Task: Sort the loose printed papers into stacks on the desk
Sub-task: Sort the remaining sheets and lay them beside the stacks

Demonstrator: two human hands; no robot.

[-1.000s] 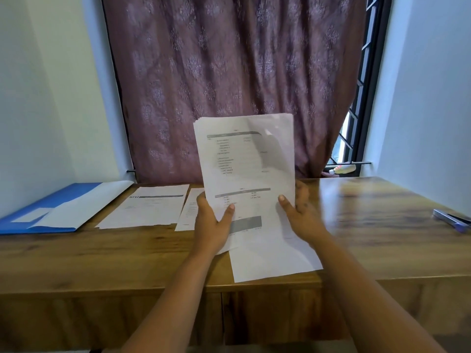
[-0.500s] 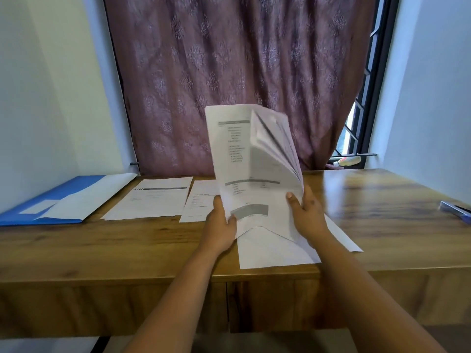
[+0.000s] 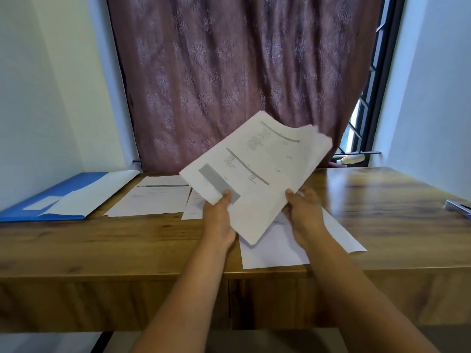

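— Papers where?
— Pinched by left hand at their near corner; right hand grips the right edge. Long axis tilts up-right, above the counter.
— Nearest stack?
— Left of the left hand.

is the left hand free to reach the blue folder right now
Probably not yet. The left hand grips the held sheets together with the right hand. The desk between it and the blue folder looks bare, so once it lets go the way seems open.
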